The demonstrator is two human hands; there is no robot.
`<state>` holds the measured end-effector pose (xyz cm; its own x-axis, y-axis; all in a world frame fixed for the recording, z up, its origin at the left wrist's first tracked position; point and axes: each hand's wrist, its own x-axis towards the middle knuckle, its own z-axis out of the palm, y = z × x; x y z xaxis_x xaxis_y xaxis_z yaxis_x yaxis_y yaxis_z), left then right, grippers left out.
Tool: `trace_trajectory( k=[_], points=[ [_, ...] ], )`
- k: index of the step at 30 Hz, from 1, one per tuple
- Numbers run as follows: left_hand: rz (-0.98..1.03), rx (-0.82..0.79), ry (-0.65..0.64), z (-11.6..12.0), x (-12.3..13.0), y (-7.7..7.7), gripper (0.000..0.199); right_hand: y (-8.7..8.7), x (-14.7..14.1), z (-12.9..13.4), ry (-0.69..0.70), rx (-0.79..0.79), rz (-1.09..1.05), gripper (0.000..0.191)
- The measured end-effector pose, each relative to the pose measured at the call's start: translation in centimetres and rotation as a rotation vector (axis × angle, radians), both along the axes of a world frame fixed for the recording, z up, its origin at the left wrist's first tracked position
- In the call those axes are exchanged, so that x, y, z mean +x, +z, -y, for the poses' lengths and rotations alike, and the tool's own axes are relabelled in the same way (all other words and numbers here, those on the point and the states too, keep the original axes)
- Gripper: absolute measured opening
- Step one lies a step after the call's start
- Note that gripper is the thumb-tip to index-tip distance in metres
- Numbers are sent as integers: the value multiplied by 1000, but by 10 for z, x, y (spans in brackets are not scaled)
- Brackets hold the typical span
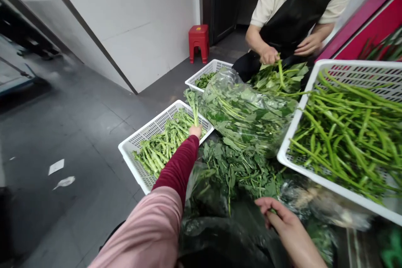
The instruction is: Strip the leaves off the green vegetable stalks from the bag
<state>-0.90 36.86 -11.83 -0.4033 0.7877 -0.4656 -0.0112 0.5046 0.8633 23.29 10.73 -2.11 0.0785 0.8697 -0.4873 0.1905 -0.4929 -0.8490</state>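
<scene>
With my left arm stretched forward, my left hand is closed around the stem of a leafy green vegetable stalk. It is over the right end of a white slotted basket, where trimmed green stalks lie piled. My right hand is curled near the front, pinching something small and dark that is mostly hidden by the fingers. Just beyond it spreads a heap of loose dark leaves. Behind that heap lies a clear plastic bag of leafy greens.
A large white basket of long green stems stands at the right. Across from me a person in a black apron handles leafy stems. A smaller white basket and red stool are farther back. Paper scraps lie on the floor.
</scene>
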Motion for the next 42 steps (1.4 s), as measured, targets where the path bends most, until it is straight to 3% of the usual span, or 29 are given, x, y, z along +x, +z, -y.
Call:
trace_trajectory(
  k=[3, 6, 9, 11, 14, 16, 19, 22, 26, 28, 30, 33, 35, 40, 42],
  points=[
    [146, -43, -149, 34, -10, 41, 26, 9, -5, -3, -34, 47, -85, 24],
    [289, -92, -358, 106, 2, 73, 29, 16, -12, -6, -100, 82, -252, 27],
    [623, -186, -693, 186, 19, 101, 40, 23, -21, -10, -149, 118, -405, 33],
    [760, -250, -838, 230, 26, 121, 44, 28, -24, -11, -151, 144, -515, 35],
    [787, -301, -921, 276, 28, 143, 48, 34, -25, -7, -149, 217, -719, 33],
    [766, -287, -927, 296, 27, 149, 51, 36, -24, -1, -154, 265, -794, 33],
    [698, -195, -817, 310, 26, 146, 53, 36, -25, 10, -186, 311, -781, 32],
    [699, -125, -667, 308, 28, 138, 48, 35, -25, 15, -264, 364, -758, 32],
    [763, -138, -653, 298, 31, 128, 47, 34, -21, 9, -366, 404, -690, 35],
    [723, -94, -662, 293, 34, 121, 50, 31, -17, 1, -445, 409, -512, 37],
    [643, -40, -651, 290, 38, 114, 54, 25, -12, -8, -488, 406, -199, 38],
    [572, -14, -634, 292, 47, 105, 54, 16, -6, -21, -457, 428, 305, 35],
    [578, -30, -645, 296, 54, 102, 46, 12, -5, -27, -436, 466, 491, 32],
    [662, -164, -582, 300, 67, 101, 38, 6, -32, -18, -472, 496, 549, 28],
    [759, -196, -491, 288, 66, 103, 36, 0, -50, -6, -348, 539, 485, 28]
  ],
)
